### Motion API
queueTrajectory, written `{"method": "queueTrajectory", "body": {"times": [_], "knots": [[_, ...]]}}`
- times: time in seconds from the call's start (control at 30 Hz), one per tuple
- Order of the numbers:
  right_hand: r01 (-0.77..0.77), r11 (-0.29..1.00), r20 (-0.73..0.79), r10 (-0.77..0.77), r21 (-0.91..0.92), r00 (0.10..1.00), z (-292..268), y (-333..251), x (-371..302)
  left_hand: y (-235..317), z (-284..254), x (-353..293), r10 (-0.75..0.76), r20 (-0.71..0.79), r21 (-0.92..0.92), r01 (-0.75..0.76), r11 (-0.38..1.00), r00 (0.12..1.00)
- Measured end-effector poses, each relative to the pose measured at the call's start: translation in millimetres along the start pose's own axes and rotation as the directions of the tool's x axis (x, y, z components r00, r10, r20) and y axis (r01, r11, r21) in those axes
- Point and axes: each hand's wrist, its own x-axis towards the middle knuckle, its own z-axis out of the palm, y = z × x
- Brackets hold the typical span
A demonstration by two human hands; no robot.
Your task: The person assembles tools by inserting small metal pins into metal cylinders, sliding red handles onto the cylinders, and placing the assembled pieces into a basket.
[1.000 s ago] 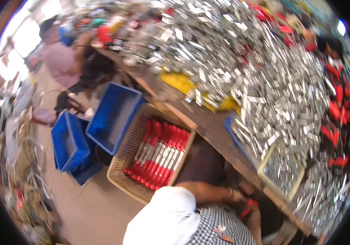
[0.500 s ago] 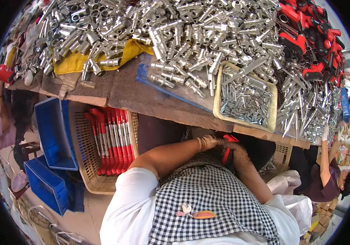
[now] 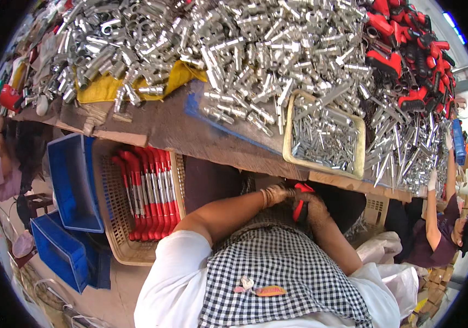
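Red-and-black pistol-shaped tool, low at the center, between the front edge of the surface and the black-and-white checkered apron. Across the upper part of the view, on that surface, a broad heap of silver metal fittings. Spreads from the left side well toward the right. At the right rim, a co-worker in a dark cap and dark top. Left of the apron, below the surface's edge, a beige mesh basket. Holds red-and-silver tools, lined up side by side. Just left of it, two tilted crates: one blue crate above, another blue crate below. Upper right, a pile of red-and-black handles. Near the surface's edge, a cream tray; farther left, a yellow cloth, partly under fittings. Right hand: clamped around the pistol-shaped tool. Left hand: just beside it, fingers too shadowed to tell whether spread or curled. Inside the tray, slim metal pins.
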Motion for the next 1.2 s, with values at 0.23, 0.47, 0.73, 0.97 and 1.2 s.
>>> {"method": "queueTrajectory", "body": {"times": [0.23, 0.47, 0.73, 0.97, 1.2], "knots": [[0.045, 0.998, 0.037, -0.047, 0.05, 0.998, 18, 15, 10, -90, 34, 21, -0.015, -0.172, 0.018, 0.018, 1.0, 0.985], [0.038, 0.999, 0.065, -0.037, -0.011, 0.997, 8, 37, 24, -114, 38, 17, 0.503, -0.259, 0.606, -0.267, 0.749, 0.824], [0.526, 0.697, 0.248, -0.467, -0.488, 0.849, -15, 67, 38, -99, 25, 4, 0.643, -0.159, 0.979, 0.033, 0.203, 0.749], [0.632, 0.593, 0.308, -0.561, -0.499, 0.769, -42, 100, 66, -90, 22, 4, 0.704, 0.021, 0.974, -0.174, 0.146, 0.71], [0.434, 0.893, 0.069, -0.429, -0.121, 0.901, -21, 87, 29, -105, 31, 18, 0.789, 0.053, 0.997, -0.08, -0.005, 0.612]]}}
